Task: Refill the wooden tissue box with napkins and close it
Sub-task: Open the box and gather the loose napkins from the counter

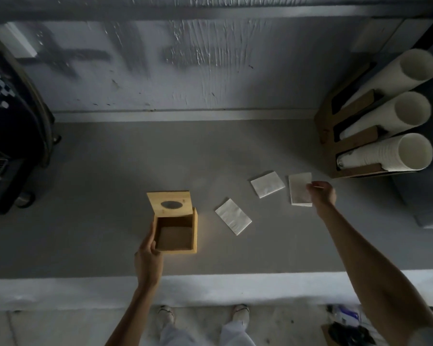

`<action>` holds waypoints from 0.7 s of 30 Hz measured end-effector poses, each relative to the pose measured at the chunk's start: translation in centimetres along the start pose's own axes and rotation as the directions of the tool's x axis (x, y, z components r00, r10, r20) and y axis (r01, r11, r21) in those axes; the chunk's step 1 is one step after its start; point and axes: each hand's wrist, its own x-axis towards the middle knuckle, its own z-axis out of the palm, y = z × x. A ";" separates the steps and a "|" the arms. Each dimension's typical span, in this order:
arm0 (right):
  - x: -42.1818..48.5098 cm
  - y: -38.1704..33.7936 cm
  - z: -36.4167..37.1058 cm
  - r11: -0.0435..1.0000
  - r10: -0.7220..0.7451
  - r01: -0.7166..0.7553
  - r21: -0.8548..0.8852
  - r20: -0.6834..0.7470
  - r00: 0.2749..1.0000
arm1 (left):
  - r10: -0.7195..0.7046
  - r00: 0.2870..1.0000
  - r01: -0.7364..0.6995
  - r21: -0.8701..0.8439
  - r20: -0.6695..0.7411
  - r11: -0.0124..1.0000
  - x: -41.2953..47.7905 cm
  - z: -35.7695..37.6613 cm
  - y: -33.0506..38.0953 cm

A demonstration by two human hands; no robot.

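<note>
Grey matte counter (pixel 98 196) below a rough plastered wall (pixel 210 83); dark smeared strokes, unreadable as writing. Lower centre, square wooden box (pixel 195 231) with lid (pixel 160 198) tipped up, oval slot in it; at its near left corner the left hand (pixel 149 255), gripping the box side. Right of it, white napkin (pixel 233 216), second napkin (pixel 268 184) higher, then a stack (pixel 299 191) pinched at its edge by the right hand (pixel 321 193). Right edge: wooden rack (pixel 323 126) of white cup columns; dark machine (pixel 10 146) cut off at left.
</note>
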 end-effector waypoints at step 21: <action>0.4 1.2 1.8 0.970 0.003 -0.014 -0.243 -0.049 0.999 | -0.034 0.999 0.034 -0.003 0.007 0.999 0.2 0.2 -0.4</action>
